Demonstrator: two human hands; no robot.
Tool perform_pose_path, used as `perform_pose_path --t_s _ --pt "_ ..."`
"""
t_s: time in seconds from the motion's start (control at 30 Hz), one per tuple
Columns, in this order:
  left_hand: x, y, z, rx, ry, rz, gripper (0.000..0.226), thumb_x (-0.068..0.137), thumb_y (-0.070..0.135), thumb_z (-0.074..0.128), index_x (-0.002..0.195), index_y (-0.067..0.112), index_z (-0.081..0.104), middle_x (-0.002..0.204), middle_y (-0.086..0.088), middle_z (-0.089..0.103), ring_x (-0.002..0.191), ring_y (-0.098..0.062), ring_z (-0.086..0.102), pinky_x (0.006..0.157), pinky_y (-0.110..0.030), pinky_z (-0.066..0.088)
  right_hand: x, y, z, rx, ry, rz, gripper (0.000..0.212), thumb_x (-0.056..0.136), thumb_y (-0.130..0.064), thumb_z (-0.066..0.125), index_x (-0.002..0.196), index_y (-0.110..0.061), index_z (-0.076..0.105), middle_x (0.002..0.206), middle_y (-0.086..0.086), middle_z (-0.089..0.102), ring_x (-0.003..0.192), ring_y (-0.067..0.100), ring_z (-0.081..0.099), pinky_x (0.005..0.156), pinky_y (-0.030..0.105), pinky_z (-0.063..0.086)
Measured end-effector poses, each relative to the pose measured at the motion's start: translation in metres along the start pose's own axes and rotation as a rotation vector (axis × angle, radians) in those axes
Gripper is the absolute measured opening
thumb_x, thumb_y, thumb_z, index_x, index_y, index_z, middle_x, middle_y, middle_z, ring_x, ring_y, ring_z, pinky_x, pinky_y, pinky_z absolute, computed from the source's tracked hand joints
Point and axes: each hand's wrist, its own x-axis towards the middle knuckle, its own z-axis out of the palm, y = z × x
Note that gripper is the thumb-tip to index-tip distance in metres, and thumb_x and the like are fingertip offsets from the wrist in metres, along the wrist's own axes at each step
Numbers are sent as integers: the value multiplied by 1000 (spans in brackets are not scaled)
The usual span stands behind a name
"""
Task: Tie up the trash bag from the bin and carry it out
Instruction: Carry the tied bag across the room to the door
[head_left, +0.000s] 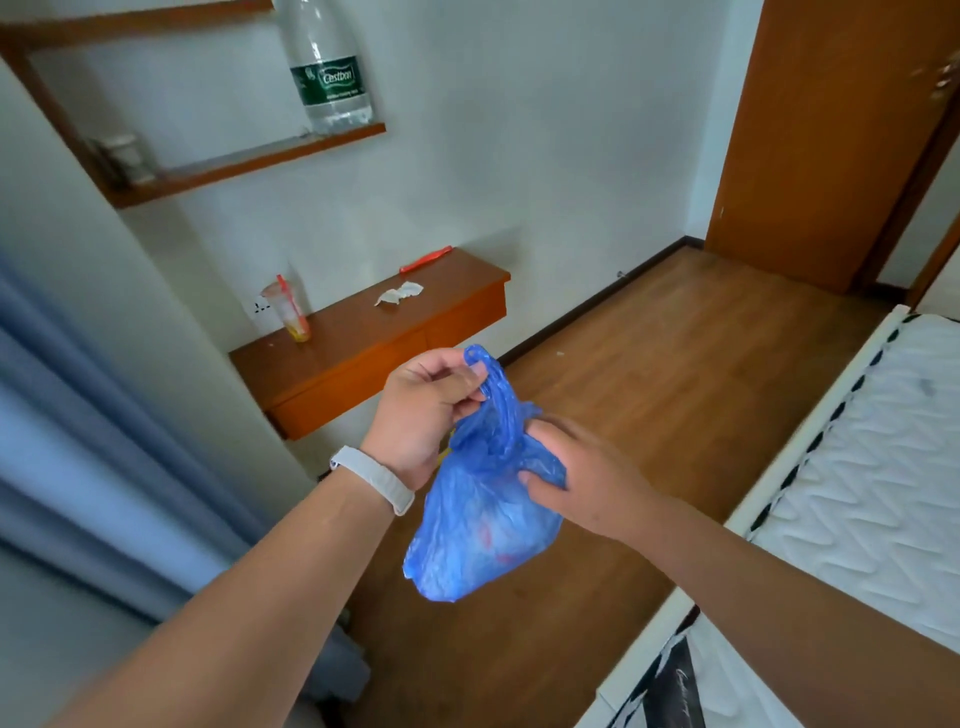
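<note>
Above the wooden floor (675, 364), the left hand (421, 410) pinches the blue trash bag's (478, 519) gathered top, the right hand (582, 473) gripping its neck.

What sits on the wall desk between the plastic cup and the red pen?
In the head view, a crumpled white tissue lies on the desk between the cup and the red pen; the rest of that stretch is bare wood.

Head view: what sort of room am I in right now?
Probably a bedroom. A bare mattress lies on the right, a curtain hangs on the left, and a wall desk sits under a shelf. Both hands, left and right, hold the bag.
</note>
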Motion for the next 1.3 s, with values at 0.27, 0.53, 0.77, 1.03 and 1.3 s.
perform_pose_path --t_s 0.27,0.53,0.77,1.03,1.3 --pt "89 0 -24 -19 -29 -6 11 87 4 60 83 10 69 72 1 70 65 -11 61 62 -21 52 81 23 11 -69 55 36 35 86 -37 56 120 -30 51 114 -12 58 101 8 54 80 31 51" --pt "196 -27 -68 -34 -157 -77 13 86 3 60 88 12 70 71 2 67 64 -8 60 65 -22 52 153 58 52 -181 65 128 51 81 -41 56 128 -21 51 126 -2 58 114 14 54 92 28 46" --pt "298 -23 -95 -174 -386 -112 13 88 -4 54 91 2 66 67 1 70 61 -6 65 58 -17 51 229 71 72 -224 129 242 53 85 -38 64 131 -17 50 129 0 57 114 18 56 93 31 47" --pt "393 -8 -79 -230 -502 -147 10 89 -6 52 92 -3 61 59 0 65 54 -9 62 53 -19 52 303 107 60 -315 240 319 51 83 -36 66 128 -21 50 120 -2 59 104 17 57 82 25 45" --pt "505 -35 -17 -169 -568 -129 16 88 -3 55 82 8 66 64 5 69 60 -6 64 61 -18 51 352 203 33 -344 298 363 51 83 -37 66 128 -18 51 124 0 60 106 19 59 84 32 51"
